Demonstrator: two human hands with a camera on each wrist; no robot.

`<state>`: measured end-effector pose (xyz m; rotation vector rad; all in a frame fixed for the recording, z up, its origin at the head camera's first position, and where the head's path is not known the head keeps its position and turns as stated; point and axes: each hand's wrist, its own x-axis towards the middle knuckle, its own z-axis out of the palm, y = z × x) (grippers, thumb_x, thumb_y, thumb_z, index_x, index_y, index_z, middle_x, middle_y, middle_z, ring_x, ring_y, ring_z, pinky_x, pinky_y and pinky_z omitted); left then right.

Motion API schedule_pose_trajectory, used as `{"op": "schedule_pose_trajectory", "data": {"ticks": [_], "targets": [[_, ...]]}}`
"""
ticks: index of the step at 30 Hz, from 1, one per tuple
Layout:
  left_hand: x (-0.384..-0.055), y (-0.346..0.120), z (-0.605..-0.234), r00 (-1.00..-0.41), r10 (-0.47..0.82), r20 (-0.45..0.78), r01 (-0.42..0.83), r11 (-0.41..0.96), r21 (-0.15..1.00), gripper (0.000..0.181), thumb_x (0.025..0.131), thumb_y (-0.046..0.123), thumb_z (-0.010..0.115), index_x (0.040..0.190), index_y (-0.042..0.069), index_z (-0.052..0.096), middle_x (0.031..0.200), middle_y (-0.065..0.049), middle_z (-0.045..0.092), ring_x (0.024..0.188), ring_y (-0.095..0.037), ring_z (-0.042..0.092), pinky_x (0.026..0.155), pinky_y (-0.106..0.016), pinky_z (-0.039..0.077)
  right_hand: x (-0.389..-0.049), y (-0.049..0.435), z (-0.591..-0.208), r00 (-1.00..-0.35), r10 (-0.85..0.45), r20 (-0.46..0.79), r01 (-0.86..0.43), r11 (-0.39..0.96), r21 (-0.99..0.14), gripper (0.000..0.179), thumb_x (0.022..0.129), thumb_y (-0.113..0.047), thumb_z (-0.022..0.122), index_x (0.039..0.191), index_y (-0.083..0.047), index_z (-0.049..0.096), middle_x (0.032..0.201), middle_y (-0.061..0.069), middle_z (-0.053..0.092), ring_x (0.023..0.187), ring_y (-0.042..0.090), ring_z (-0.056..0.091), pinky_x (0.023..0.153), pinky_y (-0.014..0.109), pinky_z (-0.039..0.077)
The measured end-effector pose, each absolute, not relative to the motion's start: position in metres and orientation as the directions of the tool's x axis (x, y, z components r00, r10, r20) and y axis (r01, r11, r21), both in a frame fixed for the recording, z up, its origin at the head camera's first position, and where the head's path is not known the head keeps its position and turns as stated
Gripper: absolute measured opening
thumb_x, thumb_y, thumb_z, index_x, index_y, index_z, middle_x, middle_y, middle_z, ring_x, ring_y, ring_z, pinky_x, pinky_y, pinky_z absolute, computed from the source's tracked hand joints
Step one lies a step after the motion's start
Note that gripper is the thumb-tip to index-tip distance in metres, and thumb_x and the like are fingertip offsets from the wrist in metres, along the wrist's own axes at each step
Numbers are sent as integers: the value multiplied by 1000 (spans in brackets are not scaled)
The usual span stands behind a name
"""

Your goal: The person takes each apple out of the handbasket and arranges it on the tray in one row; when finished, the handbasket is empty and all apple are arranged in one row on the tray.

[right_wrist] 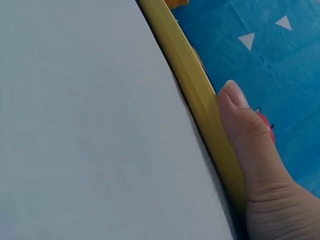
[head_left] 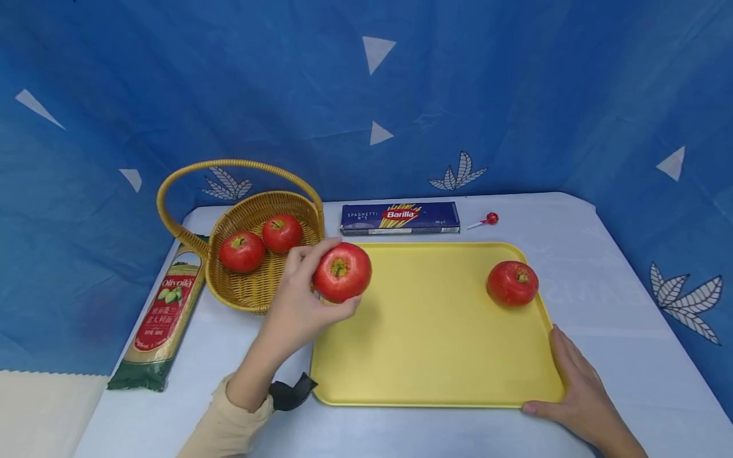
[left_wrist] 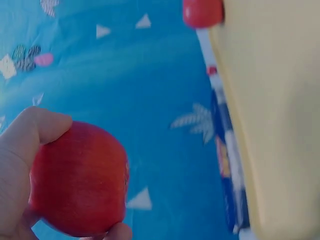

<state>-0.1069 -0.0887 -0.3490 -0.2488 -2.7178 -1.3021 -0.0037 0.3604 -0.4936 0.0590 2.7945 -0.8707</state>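
1. The left hand [head_left: 300,302] grips a red apple [head_left: 342,272] over the far left corner of a yellow tray [head_left: 429,337] (head view); the right hand [head_left: 579,385], spread, rests against its near right corner. A basket [head_left: 252,291] stands by the desk's [head_left: 607,324] far left corner.
2. Left wrist: the left hand clasps the apple.
3. Right wrist: the right hand's straight thumb touches the tray's side.

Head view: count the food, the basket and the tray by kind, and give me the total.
Apples: 4 (two in the basket, one on the tray, one in the left hand)
Spaghetti box: 1
Pasta bag: 1
Lollipop: 1
Basket: 1
Tray: 1
Total: 9
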Motion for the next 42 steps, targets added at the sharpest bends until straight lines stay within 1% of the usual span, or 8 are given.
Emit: {"op": "schedule_pose_trajectory", "data": {"ticks": [5,10,13,18,23,29,35,42], "targets": [[-113,-59,-364,-979,168,118,195,584,788,80,67,37,87,138,41,49,122,0,45,112,-21,57,85,-43,59,-4,360,-493,-983,-45,-176,66,813,-578,138,69,-49,86,157,-20,-16,165,23,-6,145,56,8,105,80,12],[-126,-27,-383,-967,249,63,196,557,807,80,68,35,87,138,37,50,118,-3,46,104,-21,60,85,-41,58,-4,359,-492,-985,-48,-166,57,816,-576,138,69,-50,87,157,-21,-16,166,22,-6,145,55,9,105,81,12],[-135,-8,-392,-951,307,33,205,546,812,81,69,34,87,140,36,48,118,-4,46,104,-21,60,86,-38,58,-3,359,-492,-985,-43,-166,60,820,-569,138,69,-50,86,157,-20,-16,166,22,-7,145,55,8,106,81,10],[-146,21,-405,-928,373,9,227,545,807,82,70,36,86,142,34,48,115,-3,48,102,-19,59,82,-33,57,-3,359,-493,-986,-40,-163,63,813,-579,138,69,-49,86,157,-20,-16,166,21,-8,145,55,7,106,81,8],[-157,43,-416,-921,389,-15,229,572,788,81,71,38,86,142,32,48,112,-2,48,99,-16,58,79,-28,56,-2,359,-493,-984,-34,-175,75,809,-582,137,70,-49,86,157,-20,-16,166,21,-9,146,55,4,107,81,7],[-164,62,-425,-910,412,-47,230,595,770,80,72,38,86,142,30,49,113,-3,49,99,-16,57,78,-26,55,-2,359,-493,-984,-35,-173,74,806,-587,136,71,-48,86,157,-21,-16,166,21,-9,146,55,4,107,80,5],[-166,75,-432,-901,430,-56,238,597,766,81,71,38,86,142,31,49,111,-2,49,97,-15,56,75,-24,54,-1,360,-494,-986,-39,-163,66,803,-593,136,71,-47,86,157,-21,-16,166,21,-9,146,55,5,107,80,5],[-169,82,-440,-902,427,-60,240,613,753,81,71,38,86,143,31,49,112,-3,49,95,-15,55,74,-24,54,-1,359,-494,-986,-37,-164,68,804,-590,137,70,-48,86,157,-20,-16,166,22,-8,146,55,5,107,80,4]]}}
